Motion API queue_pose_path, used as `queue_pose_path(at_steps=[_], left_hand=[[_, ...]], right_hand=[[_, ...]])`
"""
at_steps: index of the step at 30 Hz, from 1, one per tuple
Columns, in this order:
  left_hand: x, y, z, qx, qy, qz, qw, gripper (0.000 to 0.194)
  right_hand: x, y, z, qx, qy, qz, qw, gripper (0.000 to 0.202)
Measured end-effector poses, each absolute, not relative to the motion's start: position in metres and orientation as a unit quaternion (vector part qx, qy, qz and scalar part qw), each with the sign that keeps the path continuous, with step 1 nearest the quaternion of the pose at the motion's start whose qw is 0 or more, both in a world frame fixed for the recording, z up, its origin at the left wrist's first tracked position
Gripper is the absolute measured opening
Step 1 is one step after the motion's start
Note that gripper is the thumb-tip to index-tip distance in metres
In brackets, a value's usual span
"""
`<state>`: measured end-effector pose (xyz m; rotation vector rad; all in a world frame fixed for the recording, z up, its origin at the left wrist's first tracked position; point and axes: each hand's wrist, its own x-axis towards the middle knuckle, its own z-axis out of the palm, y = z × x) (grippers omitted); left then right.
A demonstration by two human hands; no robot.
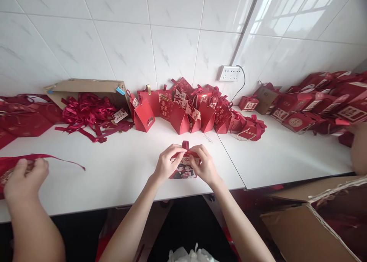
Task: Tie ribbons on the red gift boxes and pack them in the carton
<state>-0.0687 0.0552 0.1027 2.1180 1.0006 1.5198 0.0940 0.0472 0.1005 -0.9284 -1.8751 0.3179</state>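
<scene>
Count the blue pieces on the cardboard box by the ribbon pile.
2: left piece and right piece, at opposite ends of the cardboard box; the ribbon pile may hide more.

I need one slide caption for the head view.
Left hand and right hand pinch the top of a red illustrated box at a white table, other red boxes behind.

My left hand [168, 162] and right hand [207, 164] covered much of the little box's top [185, 171], so I couldn't really tell how it closed. A co-worker's hand [27, 178] blocked part of a red box [4, 178], and the left edge chopped the rest. The carton [295, 231] got cut off too, and the tag [119, 116] was too tiny to read.
</scene>
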Motion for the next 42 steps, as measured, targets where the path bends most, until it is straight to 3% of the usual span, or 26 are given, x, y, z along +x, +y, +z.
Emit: queue_pose_path(at_steps=[7,12,28,42], left_hand=[[-0.073,0.057,0.113,0.800,0.293,0.518,0.073,0.028],[-0.078,0.059,0.126,0.821,0.289,0.475,0.130,0.023],[-0.070,0.063,0.120,0.774,0.269,0.562,0.113,0.019],[-0.085,0.060,0.124,0.831,0.316,0.440,0.126,0.041]], right_hand=[[0.096,0.050,0.096,-0.389,-0.799,-0.022,0.458,0.028],[0.096,0.049,0.096,-0.370,-0.816,-0.057,0.440,0.028],[0.087,0.053,0.096,-0.340,-0.803,-0.094,0.480,0.024],[0.081,0.054,0.089,-0.355,-0.779,0.012,0.517,0.015]])
